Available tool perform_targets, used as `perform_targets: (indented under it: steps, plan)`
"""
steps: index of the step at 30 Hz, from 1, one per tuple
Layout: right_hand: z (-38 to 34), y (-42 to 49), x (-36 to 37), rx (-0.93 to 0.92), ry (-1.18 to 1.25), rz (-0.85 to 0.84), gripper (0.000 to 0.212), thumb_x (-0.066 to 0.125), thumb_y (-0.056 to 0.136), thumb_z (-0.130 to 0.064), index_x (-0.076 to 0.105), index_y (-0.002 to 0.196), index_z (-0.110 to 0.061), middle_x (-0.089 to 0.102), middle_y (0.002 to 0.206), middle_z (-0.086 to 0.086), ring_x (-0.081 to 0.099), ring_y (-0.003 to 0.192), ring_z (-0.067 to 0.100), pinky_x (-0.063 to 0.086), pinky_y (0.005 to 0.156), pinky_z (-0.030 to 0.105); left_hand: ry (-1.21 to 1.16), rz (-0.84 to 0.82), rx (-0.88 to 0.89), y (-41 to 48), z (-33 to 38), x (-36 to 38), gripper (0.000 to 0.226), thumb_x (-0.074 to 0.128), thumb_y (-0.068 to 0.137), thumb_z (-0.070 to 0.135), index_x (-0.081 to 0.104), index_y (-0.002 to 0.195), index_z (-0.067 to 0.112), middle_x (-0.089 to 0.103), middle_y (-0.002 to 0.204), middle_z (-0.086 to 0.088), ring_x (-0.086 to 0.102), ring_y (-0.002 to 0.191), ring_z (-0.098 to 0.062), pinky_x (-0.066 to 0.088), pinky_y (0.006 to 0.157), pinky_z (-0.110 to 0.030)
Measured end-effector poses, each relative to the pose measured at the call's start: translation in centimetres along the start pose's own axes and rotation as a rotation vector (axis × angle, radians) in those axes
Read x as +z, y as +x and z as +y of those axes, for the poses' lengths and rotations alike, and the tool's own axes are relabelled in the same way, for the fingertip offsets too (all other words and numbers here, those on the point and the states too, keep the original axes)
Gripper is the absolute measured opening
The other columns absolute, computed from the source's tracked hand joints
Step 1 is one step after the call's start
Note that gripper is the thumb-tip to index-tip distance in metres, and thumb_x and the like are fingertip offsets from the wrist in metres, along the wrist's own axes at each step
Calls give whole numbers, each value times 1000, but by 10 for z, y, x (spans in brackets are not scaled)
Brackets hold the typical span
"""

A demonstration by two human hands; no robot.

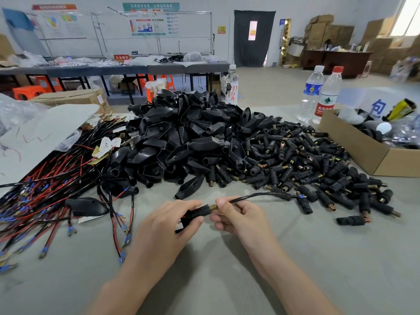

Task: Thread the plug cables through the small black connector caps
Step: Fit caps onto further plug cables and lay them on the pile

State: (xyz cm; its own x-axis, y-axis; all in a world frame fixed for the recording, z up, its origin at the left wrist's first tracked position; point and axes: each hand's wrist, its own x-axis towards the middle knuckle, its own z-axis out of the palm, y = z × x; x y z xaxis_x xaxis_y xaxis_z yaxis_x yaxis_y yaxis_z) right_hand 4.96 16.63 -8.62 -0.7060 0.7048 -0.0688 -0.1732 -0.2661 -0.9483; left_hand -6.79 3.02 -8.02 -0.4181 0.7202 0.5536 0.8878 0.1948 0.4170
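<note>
**Two hands, one small cap and one cable**

Two bare hands meet low on the grey bench point(227, 280), just in front of the big heap of black shells point(188, 137). The left hand point(163, 223) is curled round one small black connector cap point(196, 212). The cap's brass tip pokes out toward the other hand. The right hand point(236, 214) pinches a black plug cable point(256, 196) between thumb and finger, right at that brass tip. The cable runs off to the right in front of the heap and ends in a blue tip.

Right of the heap lie lots more small caps point(306, 160). Left of the heap lies a tangle of red and black wires point(45, 189). Far right of the heap sits a cardboard box point(359, 153). Right of the heap and further back stand two water bottles point(318, 94).
</note>
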Motion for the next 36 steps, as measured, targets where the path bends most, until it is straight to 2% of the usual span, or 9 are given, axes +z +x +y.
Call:
perform_targets:
  steps: [9, 12, 20, 24, 26, 30, 32, 34, 36]
  plan:
    - [0, 4, -1, -35, -16, 44, 17, 67, 93, -19, 72, 94, -2, 75, 80, 4, 70, 73, 8, 56, 62, 22, 37, -12, -7, -1, -1, 5, 19, 76, 85, 30, 68, 102, 34, 62, 89, 25, 56, 84, 3, 43, 76, -21]
    - [-1, 3, -1, -45, -13, 63, 16, 67, 93, -18, 72, 93, -3, 74, 79, 5, 69, 68, 8, 55, 59, 22, 17, 1, -7, 0, -1, 5, 16, 72, 87, 34, 66, 102, 37, 62, 89, 26, 56, 86, 3, 43, 78, -20]
    - [-3, 3, 0, -67, -41, 106, 17, 66, 94, -20, 71, 89, -5, 76, 81, 8, 68, 60, 12, 52, 53, 20, -33, -7, -22, 0, 3, 4, 23, 77, 83, 30, 65, 101, 38, 62, 90, 26, 57, 88, 3, 44, 79, -19]
    - [-3, 3, -1, -50, -9, 115, 19, 65, 95, -21, 70, 88, -4, 76, 77, 6, 72, 63, 15, 53, 54, 20, -37, -30, -23, 1, 1, 5, 19, 72, 87, 35, 65, 104, 39, 62, 94, 26, 58, 91, 3, 44, 78, -18]
    - [-4, 4, -3, -42, 10, 137, 20, 64, 96, -22, 69, 91, -3, 76, 78, 5, 73, 67, 15, 54, 57, 20, -116, -55, -75, 0, 0, 4, 16, 63, 91, 42, 62, 107, 41, 62, 101, 26, 60, 95, 1, 43, 78, -14]
    - [-7, 8, -12, -22, 98, 206, 19, 63, 97, -22, 68, 95, -4, 76, 78, 5, 73, 70, 15, 57, 61, 20, -428, -109, -329, 0, -3, 5, 27, 62, 92, 43, 59, 118, 43, 62, 114, 32, 60, 106, 7, 40, 82, -3]
    - [-9, 10, -15, -9, 143, 220, 19, 63, 96, -22, 68, 96, -3, 76, 79, 5, 73, 71, 15, 57, 62, 21, -561, -152, -403, 3, -4, 5, 25, 60, 96, 33, 59, 120, 40, 68, 110, 26, 67, 91, 2, 44, 77, -5]
    - [-10, 10, -17, -8, 172, 229, 20, 63, 96, -22, 68, 94, -3, 76, 77, 4, 73, 71, 14, 57, 62, 20, -686, -207, -440, 6, -4, 2, 26, 58, 99, 20, 60, 121, 34, 74, 105, 11, 68, 75, -7, 50, 71, -12]
    - [-11, 10, -17, -11, 185, 241, 20, 64, 95, -22, 68, 92, -3, 75, 75, 2, 73, 69, 13, 57, 61, 19, -816, -261, -472, 7, -5, -1, 29, 56, 100, 12, 60, 125, 26, 75, 106, 0, 70, 78, -16, 55, 73, -22]
